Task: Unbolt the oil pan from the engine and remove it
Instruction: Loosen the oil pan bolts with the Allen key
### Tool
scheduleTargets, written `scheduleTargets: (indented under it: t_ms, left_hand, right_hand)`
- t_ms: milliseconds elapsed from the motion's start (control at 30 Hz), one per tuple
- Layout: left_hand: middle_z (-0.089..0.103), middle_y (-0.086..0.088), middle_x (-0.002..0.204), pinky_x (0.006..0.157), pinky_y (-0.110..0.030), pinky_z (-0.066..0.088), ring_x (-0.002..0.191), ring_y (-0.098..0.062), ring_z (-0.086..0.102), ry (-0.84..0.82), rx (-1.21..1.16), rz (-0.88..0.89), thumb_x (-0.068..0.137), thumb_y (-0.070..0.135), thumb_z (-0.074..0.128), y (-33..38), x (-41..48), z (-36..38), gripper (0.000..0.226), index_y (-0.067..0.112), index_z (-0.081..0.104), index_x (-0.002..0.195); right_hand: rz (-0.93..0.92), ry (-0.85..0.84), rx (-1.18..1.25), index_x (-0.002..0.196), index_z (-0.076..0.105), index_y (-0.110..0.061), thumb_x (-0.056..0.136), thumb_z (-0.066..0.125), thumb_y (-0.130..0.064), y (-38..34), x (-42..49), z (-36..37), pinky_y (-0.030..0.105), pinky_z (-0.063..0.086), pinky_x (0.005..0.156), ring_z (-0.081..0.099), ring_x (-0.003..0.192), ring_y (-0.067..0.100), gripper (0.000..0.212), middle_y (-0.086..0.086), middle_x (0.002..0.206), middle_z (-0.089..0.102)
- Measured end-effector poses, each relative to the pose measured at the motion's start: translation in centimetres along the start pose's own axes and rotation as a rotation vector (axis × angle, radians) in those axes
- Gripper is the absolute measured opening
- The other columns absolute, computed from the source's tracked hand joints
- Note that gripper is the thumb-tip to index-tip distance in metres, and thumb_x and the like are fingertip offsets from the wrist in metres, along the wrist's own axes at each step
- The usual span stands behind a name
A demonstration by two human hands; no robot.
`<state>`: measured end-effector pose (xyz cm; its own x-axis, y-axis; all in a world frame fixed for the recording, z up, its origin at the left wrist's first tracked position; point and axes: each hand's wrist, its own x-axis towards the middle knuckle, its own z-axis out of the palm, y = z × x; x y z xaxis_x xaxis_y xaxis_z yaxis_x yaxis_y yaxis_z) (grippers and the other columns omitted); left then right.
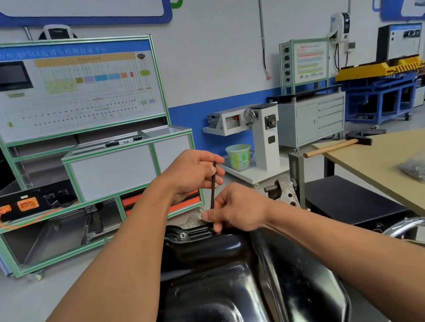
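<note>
Hiding key's [213, 185] tip: right hand [236, 208]

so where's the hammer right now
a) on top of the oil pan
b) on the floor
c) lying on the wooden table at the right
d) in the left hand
c, the hammer lies on the far corner of the wooden table, while both hands hold a thin black tool over the oil pan.

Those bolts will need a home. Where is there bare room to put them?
The wooden table has bare top between the hammer and the plastic bag. It is crowded at the black pan's far rim, where both hands work.
</note>
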<state>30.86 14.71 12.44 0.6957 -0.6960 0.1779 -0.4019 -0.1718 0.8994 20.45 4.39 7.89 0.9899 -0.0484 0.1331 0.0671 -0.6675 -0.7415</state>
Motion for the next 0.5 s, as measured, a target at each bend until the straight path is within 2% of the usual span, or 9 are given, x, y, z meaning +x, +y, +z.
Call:
scheduleTargets:
  t_ms: [133, 267, 500]
  left_hand:
    - [0.064, -0.009, 0.086, 0.064, -0.026, 0.056, 0.063, -0.014, 0.062, 0.006, 0.003, 0.032, 0.098, -0.011, 0.039, -0.1, -0.3, 1.2, 0.030, 0.006, 0.061, 0.110]
    - [0.064, -0.004, 0.086, 0.053, -0.018, 0.050, 0.062, -0.013, 0.060, 0.004, 0.058, 0.089, 0.102, -0.006, 0.038, -0.1, -0.3, 1.9, 0.031, 0.001, 0.058, 0.123]
    - [0.066, 0.001, 0.084, 0.054, -0.017, 0.050, 0.059, -0.006, 0.064, -0.068, 0.226, 0.124, 0.101, -0.001, 0.044, -0.2, 1.1, 1.8, 0.028, 0.014, 0.062, 0.115]
  right_hand:
    - [0.065, 0.034, -0.026, 0.054, 0.061, -0.019, 0.095, 0.069, -0.028, -0.1, 0.0, 0.1, 0.010, 0.028, 0.040, 0.039, 0.033, 0.002, 0.043, -0.013, 0.032, 0.046]
    - [0.076, 0.062, -0.025, 0.051, 0.053, -0.015, 0.094, 0.070, -0.024, -0.2, -0.2, 0.1, 0.009, 0.030, 0.041, 0.041, 0.032, 0.000, 0.047, -0.014, 0.029, 0.043]
    - [0.098, 0.105, 0.041, 0.049, 0.045, -0.014, 0.089, 0.076, -0.026, 1.7, -0.1, -0.1, 0.013, 0.027, 0.038, 0.032, 0.031, 0.005, 0.052, -0.011, 0.034, 0.037]
